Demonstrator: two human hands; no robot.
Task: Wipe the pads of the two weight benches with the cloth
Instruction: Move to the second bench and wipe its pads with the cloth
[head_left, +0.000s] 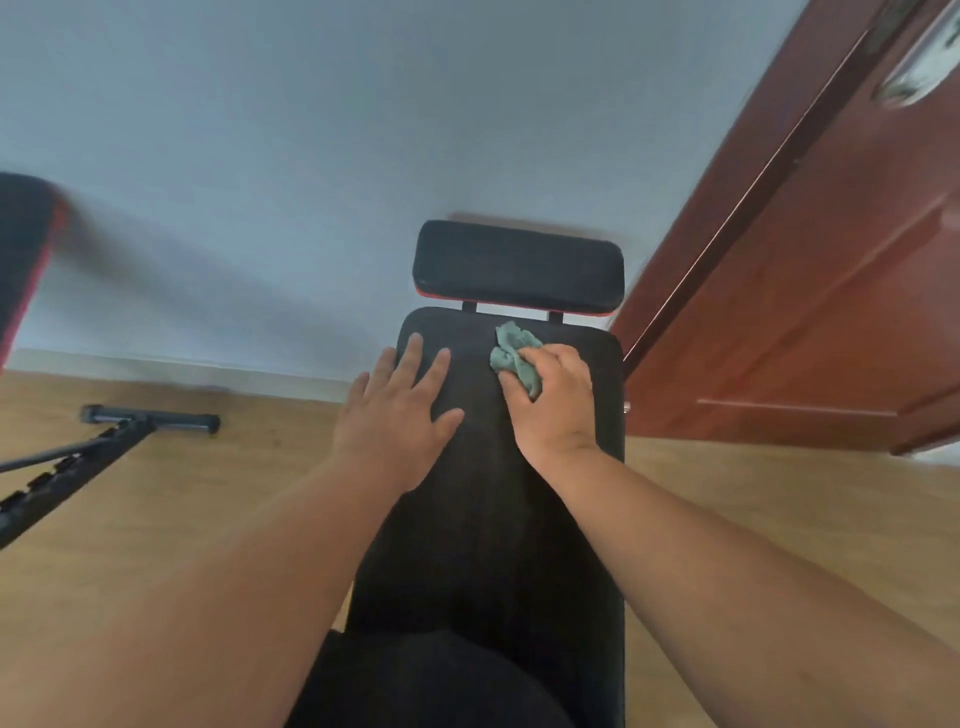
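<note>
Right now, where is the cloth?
In the head view the green cloth is bunched under the right hand, pressed on the upper right part of the long back pad, just below the headrest pad.

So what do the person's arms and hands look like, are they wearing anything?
No. Both forearms are bare, with no sleeves in view. The left hand and the right hand have no gloves, and no rings, watch or bracelet show on them. The picture is slightly blurred, so small details could be missed.
</note>
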